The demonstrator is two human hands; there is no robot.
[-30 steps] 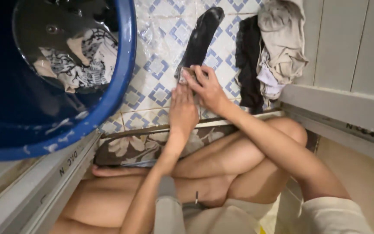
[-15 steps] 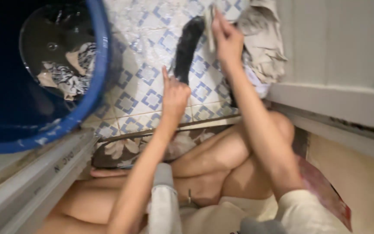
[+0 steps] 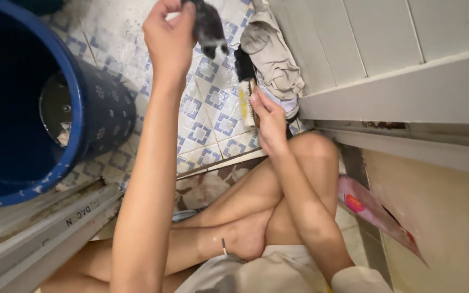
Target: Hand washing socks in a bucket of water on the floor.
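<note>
Left hand (image 3: 168, 38) is raised on an outstretched arm, fingers pinching a dark wet sock (image 3: 208, 27) above the tiled floor (image 3: 202, 108), while the right hand (image 3: 269, 122), low, grips a scrub brush (image 3: 245, 106)

The left hand (image 3: 169, 38) is raised at the top centre of the frame, arm stretched upward, fingers pinched shut. The right hand (image 3: 269, 122) sits at centre, fingers curled closed, forearm running down to lower right.

Blue bucket (image 3: 98, 108) (white-flecked) — black sock (image 3: 208, 27) — blue-diamond tiles (image 3: 212, 103).
</note>
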